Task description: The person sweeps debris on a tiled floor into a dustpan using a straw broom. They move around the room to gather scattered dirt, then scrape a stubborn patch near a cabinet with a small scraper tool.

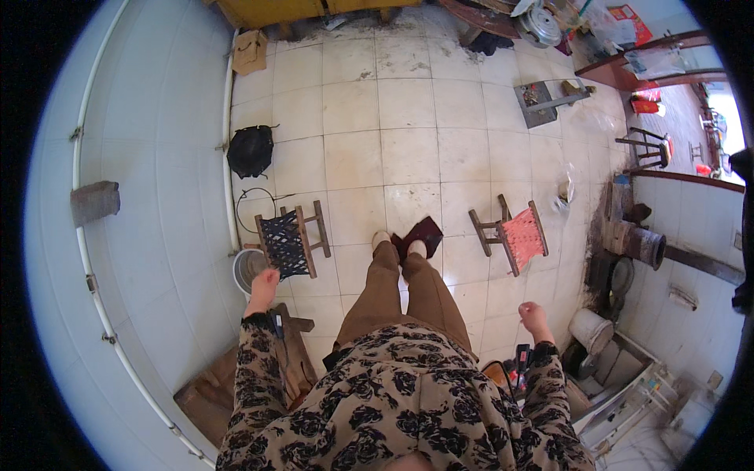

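My left hand is held out with its fingers curled, and nothing shows in it. In the picture it lies just below a folding stool with a dark woven seat, close to a round metal basin. On the other side my right hand is also curled, with no object visible in it. Nearest to it are a white bucket and, farther up, a folding stool with a pink woven seat. A dark red cloth lies on the floor under and around my right foot.
A black round item and a cardboard box stand along the left wall. Ahead on the right is a grey metal dustpan-like tray. A plastic bag lies near a stovepipe. Wooden furniture stands at lower left.
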Demonstrator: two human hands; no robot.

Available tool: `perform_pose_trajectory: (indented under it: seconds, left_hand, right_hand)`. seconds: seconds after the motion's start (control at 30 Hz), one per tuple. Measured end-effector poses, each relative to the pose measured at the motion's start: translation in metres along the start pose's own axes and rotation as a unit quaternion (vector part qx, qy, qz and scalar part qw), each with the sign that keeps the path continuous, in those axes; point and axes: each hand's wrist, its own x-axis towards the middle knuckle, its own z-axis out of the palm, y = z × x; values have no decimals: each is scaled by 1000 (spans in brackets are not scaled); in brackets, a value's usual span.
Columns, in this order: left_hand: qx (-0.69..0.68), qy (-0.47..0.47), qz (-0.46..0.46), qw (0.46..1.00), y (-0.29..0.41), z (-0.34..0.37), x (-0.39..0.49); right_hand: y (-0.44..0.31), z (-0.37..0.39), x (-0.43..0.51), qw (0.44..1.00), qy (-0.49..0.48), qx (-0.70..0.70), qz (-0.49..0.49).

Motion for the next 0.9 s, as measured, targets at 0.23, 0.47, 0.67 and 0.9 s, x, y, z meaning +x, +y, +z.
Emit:
perform_pose_trajectory:
  seconds: [0.23, 0.47, 0.67, 0.9]
  left_hand:
    - [309, -150, 140, 929, -134, 47, -68]
    - [240, -53, 105, 964, -49, 23, 11]
    - [-87, 98, 126, 983, 69, -23, 39]
    - [77, 52, 36, 995, -40, 6, -38]
  right_hand:
    - [-90, -46, 46, 990, 30, 74, -113]
    - [-71, -30, 67, 987, 34, 92, -129]
    - [-40, -14, 73, 995, 23, 83, -42]
    - [-80, -18, 56, 988, 1, -58, -142]
